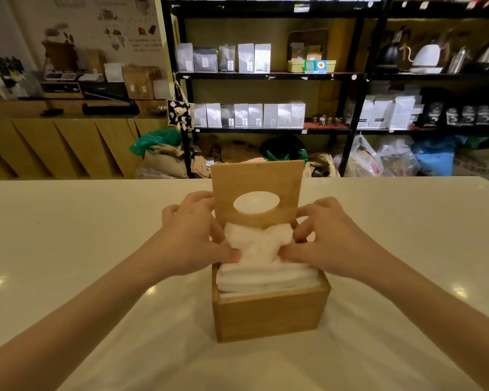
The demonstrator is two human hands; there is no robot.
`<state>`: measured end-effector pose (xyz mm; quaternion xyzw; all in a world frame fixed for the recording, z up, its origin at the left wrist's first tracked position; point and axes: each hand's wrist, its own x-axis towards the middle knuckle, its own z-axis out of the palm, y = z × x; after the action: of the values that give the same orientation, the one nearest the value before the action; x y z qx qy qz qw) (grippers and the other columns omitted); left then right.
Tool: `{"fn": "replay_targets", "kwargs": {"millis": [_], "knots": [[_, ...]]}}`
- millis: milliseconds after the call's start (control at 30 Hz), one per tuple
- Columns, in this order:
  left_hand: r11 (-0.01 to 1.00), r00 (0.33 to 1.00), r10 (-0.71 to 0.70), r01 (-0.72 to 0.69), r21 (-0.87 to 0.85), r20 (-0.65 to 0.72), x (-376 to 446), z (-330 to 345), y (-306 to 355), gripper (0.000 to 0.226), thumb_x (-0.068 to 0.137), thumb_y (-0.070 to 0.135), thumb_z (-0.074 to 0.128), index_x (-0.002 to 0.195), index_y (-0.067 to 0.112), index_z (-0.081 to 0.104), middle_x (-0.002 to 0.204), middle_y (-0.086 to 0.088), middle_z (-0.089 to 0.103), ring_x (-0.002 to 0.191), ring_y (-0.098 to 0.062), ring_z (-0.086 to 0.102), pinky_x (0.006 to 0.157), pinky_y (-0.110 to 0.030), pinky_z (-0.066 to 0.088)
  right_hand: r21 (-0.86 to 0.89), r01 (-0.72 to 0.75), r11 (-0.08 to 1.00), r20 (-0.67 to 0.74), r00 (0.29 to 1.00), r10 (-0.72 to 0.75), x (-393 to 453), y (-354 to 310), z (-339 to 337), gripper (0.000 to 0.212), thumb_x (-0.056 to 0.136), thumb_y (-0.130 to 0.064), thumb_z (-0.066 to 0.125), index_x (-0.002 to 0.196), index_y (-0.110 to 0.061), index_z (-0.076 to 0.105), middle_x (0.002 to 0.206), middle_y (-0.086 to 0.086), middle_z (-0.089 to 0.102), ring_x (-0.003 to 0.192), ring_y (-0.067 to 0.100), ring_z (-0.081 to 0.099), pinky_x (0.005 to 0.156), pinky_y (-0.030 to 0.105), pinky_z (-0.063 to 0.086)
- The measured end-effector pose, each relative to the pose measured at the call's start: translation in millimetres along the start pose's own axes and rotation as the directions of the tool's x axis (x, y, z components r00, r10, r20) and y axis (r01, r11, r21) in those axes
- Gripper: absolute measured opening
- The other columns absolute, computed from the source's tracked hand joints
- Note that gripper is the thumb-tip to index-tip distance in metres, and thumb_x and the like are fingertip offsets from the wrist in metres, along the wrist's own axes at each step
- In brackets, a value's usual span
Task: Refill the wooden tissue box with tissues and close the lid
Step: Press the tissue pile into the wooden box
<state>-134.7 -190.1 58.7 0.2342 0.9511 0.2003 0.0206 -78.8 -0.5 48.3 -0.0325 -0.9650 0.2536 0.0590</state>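
Between both forearms on the table (68,249) sits the wooden box (270,314), lid (256,179) upright beyond the fingers. Tissues (263,273) fill it. Left hand (192,238) and right hand (331,241) pinch the top tissue; probably next, threading it through the lid's hole.

Arms: we see two bare forearms, uncovered from the bottom corners of the picture to the wrists, with no sleeve edge in view.
Left hand (194,234): we find it bare, ungloved, with no ring or band that we can make out.
Right hand (326,239): bare likewise; its wrist carries no watch or strap.
Nails: short, unpainted where visible.
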Motion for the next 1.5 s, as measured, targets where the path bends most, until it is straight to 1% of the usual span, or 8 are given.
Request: {"fn": "replay_targets", "kwargs": {"millis": [667,800,933,1067,1200,1300,1400,1500], "knots": [[0.948,0.972,-0.033,-0.043,0.317,0.232,-9.0,4.6,9.1,0.029,0.076,0.046,0.063,0.072,0.018,0.069,0.127,0.007,0.046,0.136,-0.015,0.008,0.110,-0.045,0.005,-0.416,0.031,0.909,0.013,1.000,-0.028,-37.6,-23.5,7.2,0.032,0.079,-0.043,0.053,0.085,-0.015,0.068,0.115,-0.002,0.056,0.123,0.021,0.026,0.101,0.037,0.027],[0.900,0.965,-0.082,-0.037,0.435,0.251,-3.9,7.2,14.7,0.037,0.079,0.046,0.059,0.051,0.025,0.048,0.120,0.006,0.051,0.139,-0.021,0.006,0.109,-0.056,-0.003,-0.514,-0.003,0.858,0.047,0.998,0.032,-32.1,-30.9,6.0,0.026,0.082,-0.042,0.051,0.073,-0.019,0.059,0.106,0.000,0.057,0.117,0.022,0.032,0.098,0.039,0.025],[0.869,0.988,-0.078,0.000,0.496,0.137,-11.0,11.4,21.3,0.027,0.081,0.046,0.053,0.063,0.025,0.054,0.130,0.005,0.048,0.141,-0.024,0.005,0.107,-0.061,-0.008,-0.517,-0.051,0.854,0.004,0.998,0.062,-30.9,-32.9,7.7,0.035,0.081,-0.040,0.051,0.054,-0.021,0.038,0.089,0.001,0.053,0.116,0.026,0.036,0.099,0.042,0.024],[0.875,0.996,-0.034,0.067,0.479,-0.077,-29.8,10.6,18.7,0.023,0.079,0.049,0.054,0.092,0.034,0.066,0.148,0.002,0.033,0.142,-0.025,0.005,0.108,-0.061,-0.006,-0.485,-0.043,0.873,-0.066,0.998,0.013,-37.9,-33.7,-1.7,0.019,0.082,-0.035,0.055,0.084,-0.019,0.065,0.111,0.003,0.061,0.130,0.028,0.031,0.104,0.042,0.025],[0.965,0.998,-0.024,0.040,0.258,-0.066,-39.4,-2.2,13.2,0.015,0.075,0.052,0.059,0.083,0.042,0.066,0.149,0.011,0.030,0.142,-0.015,0.006,0.110,-0.056,-0.005,-0.283,-0.024,0.959,-0.142,0.990,-0.017,-41.6,-34.3,-21.0,0.016,0.082,-0.034,0.061,0.093,-0.028,0.071,0.120,-0.001,0.059,0.124,0.020,0.038,0.094,0.036,0.035],[0.987,1.000,-0.012,0.014,0.160,-0.019,-36.4,-3.0,8.9,0.019,0.073,0.054,0.061,0.088,0.045,0.067,0.150,0.012,0.028,0.142,-0.014,0.004,0.110,-0.055,-0.005,-0.080,-0.005,0.997,-0.008,1.000,0.005,-41.8,-30.8,-21.5,0.014,0.078,-0.031,0.067,0.091,-0.030,0.073,0.113,-0.005,0.064,0.119,0.015,0.047,0.085,0.030,0.040],[0.978,0.994,-0.040,0.018,0.206,0.101,-31.6,2.4,3.1,0.041,0.068,0.060,0.062,0.108,0.051,0.057,0.155,0.008,0.012,0.142,-0.018,-0.010,0.109,-0.058,-0.007,-0.178,-0.037,0.983,0.160,0.985,0.066,-41.9,-26.6,-15.0,0.037,0.076,-0.038,0.067,0.113,-0.036,0.062,0.134,0.001,0.050,0.138,0.024,0.020,0.107,0.045,0.028],[0.955,0.982,-0.060,0.005,0.296,0.178,-29.4,5.6,1.9,0.061,0.063,0.067,0.060,0.121,0.053,0.046,0.157,0.006,-0.001,0.140,-0.021,-0.019,0.108,-0.061,-0.009,-0.278,-0.045,0.959,0.267,0.956,0.122,-42.4,-25.5,-12.8,0.060,0.073,-0.047,0.067,0.129,-0.039,0.046,0.149,0.003,0.031,0.142,0.029,0.003,0.113,0.053,0.014]]}}
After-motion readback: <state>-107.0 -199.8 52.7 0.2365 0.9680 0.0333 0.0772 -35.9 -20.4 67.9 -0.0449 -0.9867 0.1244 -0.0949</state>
